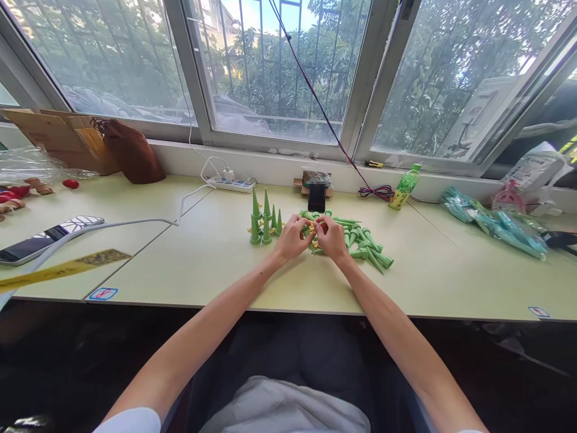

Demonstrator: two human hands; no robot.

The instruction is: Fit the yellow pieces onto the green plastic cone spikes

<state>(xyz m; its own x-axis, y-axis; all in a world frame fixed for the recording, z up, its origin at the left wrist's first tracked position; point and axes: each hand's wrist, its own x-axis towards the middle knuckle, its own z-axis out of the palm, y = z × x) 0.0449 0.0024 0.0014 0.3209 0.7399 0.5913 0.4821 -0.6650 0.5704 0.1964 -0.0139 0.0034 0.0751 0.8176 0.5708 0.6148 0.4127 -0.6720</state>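
My left hand [293,238] and my right hand [331,237] meet over the table [193,264], fingertips pinched together around a small yellow part [312,228]. Fingers cover much of it, so its exact shape is hidden. Green is visible close to the fingertips, but I cannot tell if it belongs to the held part. Left of my hands, several green cone-shaped spikes [265,231] stand point-up, with small yellow bits at their sides. A loose pile of similar green spikes [367,245] lies beside my right hand.
A dark phone [317,197] leans on a small box at the back. Right of it are coiled cable [376,192], a green bottle [404,187] and blue plastic packets [500,225]. A power strip [232,183], white cable [135,224] and another phone [49,239] lie leftward.
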